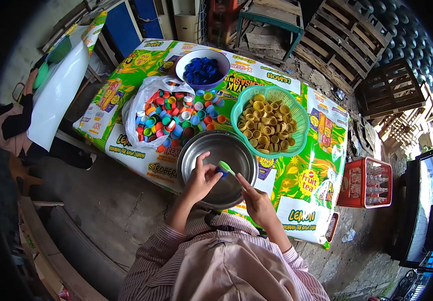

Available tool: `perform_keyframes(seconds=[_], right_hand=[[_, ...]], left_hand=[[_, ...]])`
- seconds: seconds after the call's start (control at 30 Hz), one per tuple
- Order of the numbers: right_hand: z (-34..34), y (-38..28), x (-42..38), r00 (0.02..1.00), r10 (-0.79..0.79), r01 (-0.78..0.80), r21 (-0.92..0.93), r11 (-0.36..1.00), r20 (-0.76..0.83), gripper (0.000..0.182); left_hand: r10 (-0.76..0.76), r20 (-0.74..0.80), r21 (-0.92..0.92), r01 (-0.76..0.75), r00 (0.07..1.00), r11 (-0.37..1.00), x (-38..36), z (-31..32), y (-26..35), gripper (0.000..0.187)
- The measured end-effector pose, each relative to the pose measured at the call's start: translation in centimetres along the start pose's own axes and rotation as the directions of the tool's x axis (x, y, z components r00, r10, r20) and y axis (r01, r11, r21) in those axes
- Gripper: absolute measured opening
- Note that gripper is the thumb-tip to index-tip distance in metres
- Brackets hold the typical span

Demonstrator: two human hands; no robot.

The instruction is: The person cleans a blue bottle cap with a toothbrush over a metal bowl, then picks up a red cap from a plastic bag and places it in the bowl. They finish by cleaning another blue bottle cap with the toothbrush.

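Observation:
My left hand (199,181) is over the near left part of a round steel bowl (215,146), its fingers pinched on a dark blue bottle cap (221,172). From the right, my right hand (259,204) grips a slim tool with a light green end (225,166), which overlaps the cap in this view; whether it is a brush or a knife I cannot tell. Beyond the bowl, a white plastic bag (132,111) spills multicoloured caps (168,111). To the right, a turquoise basket (302,118) carries yellow caps (269,125). A pale purple bowl (222,61) contains blue caps (202,70).
A printed plastic cloth (313,220) covers the table. Beside its right edge stands a red crate (364,183) of glass bottles. Wooden pallets (344,42) lean at the back right. At the far left, another person (18,123) is by a white-covered table (60,85).

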State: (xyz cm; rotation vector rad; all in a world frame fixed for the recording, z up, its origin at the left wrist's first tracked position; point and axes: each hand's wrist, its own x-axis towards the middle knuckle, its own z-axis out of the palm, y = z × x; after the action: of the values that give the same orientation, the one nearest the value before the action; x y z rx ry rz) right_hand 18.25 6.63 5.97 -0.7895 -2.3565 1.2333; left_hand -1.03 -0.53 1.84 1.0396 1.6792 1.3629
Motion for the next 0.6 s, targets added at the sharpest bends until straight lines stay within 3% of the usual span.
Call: perform_keyframes(seconds=[0.07,0.17,0.27,0.37,0.5,0.6], right_hand=[[0.1,0.3,0.0,0.999,0.033,-0.033,0.003,0.999,-0.005,0.052],[0.1,0.5,-0.1,0.999,0.026,-0.029,-0.071,0.997,-0.045,0.052],[0.4,-0.3,-0.4,0.999,-0.026,0.029,-0.096,0.995,0.027,0.052],[0.4,0.8,-0.2,0.998,0.042,-0.045,-0.106,0.993,-0.037,0.053],[1.0,-0.5,-0.6,0.999,-0.048,0.049,-0.072,0.996,0.015,0.054],[1.0,0.4,-0.5,0.999,0.009,-0.012,-0.083,0.996,-0.035,0.054]], left_hand=[[0.19,0.014,0.062,-0.191,0.982,0.98,0.2,0.2,0.2,0.066],[0.258,-0.011,0.14,-0.254,0.966,0.957,0.1,0.2,0.2,0.075],[0.254,-0.024,0.136,-0.249,0.967,0.959,0.3,0.2,0.5,0.081],[0.214,-0.028,0.177,-0.205,0.977,0.963,0.2,0.2,0.4,0.087],[0.173,-0.029,0.169,-0.166,0.984,0.972,-0.2,0.2,1.1,0.089],[0.198,-0.032,0.176,-0.189,0.98,0.966,-0.4,0.5,0.8,0.09]])
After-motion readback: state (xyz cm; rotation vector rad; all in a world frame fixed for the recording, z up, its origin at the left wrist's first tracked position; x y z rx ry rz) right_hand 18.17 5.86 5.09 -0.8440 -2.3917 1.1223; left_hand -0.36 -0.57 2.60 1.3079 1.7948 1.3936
